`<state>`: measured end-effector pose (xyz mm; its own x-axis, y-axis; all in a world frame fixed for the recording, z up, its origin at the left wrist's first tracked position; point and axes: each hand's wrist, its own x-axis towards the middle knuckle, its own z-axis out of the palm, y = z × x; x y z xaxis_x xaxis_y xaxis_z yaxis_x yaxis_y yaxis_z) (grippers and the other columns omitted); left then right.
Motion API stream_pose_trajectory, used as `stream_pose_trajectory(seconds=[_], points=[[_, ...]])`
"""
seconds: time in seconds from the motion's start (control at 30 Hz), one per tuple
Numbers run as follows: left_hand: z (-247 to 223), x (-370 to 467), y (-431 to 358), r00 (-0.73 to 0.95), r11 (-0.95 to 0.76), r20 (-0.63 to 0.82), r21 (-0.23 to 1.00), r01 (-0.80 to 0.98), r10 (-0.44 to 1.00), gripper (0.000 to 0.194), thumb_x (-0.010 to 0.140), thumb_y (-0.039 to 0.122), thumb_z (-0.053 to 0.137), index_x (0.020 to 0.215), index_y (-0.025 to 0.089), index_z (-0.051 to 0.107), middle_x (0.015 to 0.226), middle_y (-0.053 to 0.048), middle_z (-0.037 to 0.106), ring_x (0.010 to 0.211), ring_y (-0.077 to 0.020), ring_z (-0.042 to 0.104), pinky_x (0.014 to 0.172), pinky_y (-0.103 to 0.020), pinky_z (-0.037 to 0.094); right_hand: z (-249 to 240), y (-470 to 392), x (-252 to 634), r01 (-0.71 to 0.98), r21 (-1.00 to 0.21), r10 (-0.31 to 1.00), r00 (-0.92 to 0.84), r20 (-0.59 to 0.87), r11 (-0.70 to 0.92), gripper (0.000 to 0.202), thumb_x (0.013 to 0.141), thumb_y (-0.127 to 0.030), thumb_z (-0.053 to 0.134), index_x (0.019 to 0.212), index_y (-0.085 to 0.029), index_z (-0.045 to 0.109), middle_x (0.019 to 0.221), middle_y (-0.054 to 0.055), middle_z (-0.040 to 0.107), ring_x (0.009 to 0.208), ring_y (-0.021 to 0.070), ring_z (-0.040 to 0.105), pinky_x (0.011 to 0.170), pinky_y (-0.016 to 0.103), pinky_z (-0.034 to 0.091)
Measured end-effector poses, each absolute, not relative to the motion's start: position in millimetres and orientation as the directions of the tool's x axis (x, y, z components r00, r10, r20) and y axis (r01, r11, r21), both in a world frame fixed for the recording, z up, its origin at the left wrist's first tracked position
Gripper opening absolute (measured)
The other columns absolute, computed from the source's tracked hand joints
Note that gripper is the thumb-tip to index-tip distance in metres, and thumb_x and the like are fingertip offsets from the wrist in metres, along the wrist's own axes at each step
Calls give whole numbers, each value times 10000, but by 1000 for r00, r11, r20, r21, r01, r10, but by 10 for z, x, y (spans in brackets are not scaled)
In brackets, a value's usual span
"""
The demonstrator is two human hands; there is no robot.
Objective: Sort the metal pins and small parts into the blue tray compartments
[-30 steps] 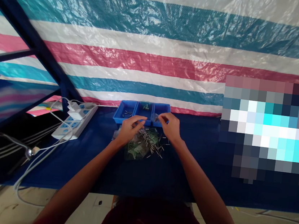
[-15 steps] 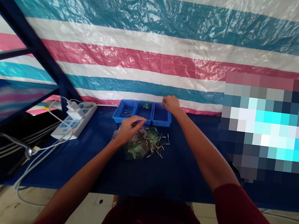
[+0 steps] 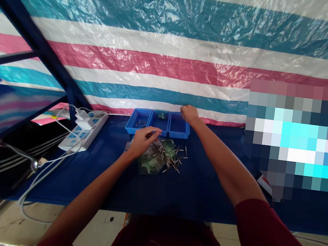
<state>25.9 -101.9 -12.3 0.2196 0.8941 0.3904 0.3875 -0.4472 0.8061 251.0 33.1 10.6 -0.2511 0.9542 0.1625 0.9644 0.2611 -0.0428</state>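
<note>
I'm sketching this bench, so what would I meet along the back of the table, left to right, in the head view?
White power strip → left blue bin holding thin metal pins → middle blue bin holding green pieces → right blue bin.

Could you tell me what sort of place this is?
Probably a small makeshift workbench: blue bins and loose metal pins lie on a blue table, with striped plastic sheeting behind.

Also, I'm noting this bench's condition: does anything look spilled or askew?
Metal pins lie at odd angles across clear plastic bags, some strayed onto the blue tabletop; it looks like a spill but may be deliberate. White cables loop untidily by the power strip. No damage shows.
</note>
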Motion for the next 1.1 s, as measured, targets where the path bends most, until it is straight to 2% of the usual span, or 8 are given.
stream_pose_trajectory(seconds=[0.27, 0.5, 0.83, 1.1], points=[[-139, 261, -1009, 219, -435, 378, 815, 382, 900, 294, 887, 407, 578, 973, 161, 713, 874, -70, 737, 648, -173, 680, 609, -283, 549, 64, 303, 2575, 958, -13, 946, -281, 160, 286, 298, 877, -104, 521, 1131, -144, 671, 1196, 157, 655, 1072, 270, 619, 848, 327, 471], [-150, 257, -1005, 231, -452, 390, 802, 390, 891, 290, 899, 404, 559, 973, 166, 708, 857, -60, 735, 632, -165, 679, 577, -271, 551, 40, 315, 2603, 952, -14, 945, -303, 122, 307, 242, 866, -94, 535, 1019, -169, 706, 1129, 122, 684, 1049, 234, 620, 824, 287, 459], [-156, 253, -998, 242, -465, 399, 794, 392, 885, 280, 901, 391, 561, 969, 164, 710, 814, -49, 727, 630, -159, 670, 592, -268, 548, 60, 377, 2576, 954, 0, 947, -296, 128, 298, 275, 892, -146, 538, 1128, -152, 678, 1172, 148, 673, 1076, 260, 611, 853, 322, 466], [-162, 242, -1003, 241, -469, 403, 780, 413, 883, 291, 910, 390, 548, 987, 161, 709, 819, -52, 730, 623, -153, 659, 599, -264, 539, 82, 368, 2573, 950, -2, 940, -309, 145, 312, 264, 891, -161, 555, 1125, -165, 678, 1185, 138, 672, 1089, 261, 610, 861, 323, 468]])
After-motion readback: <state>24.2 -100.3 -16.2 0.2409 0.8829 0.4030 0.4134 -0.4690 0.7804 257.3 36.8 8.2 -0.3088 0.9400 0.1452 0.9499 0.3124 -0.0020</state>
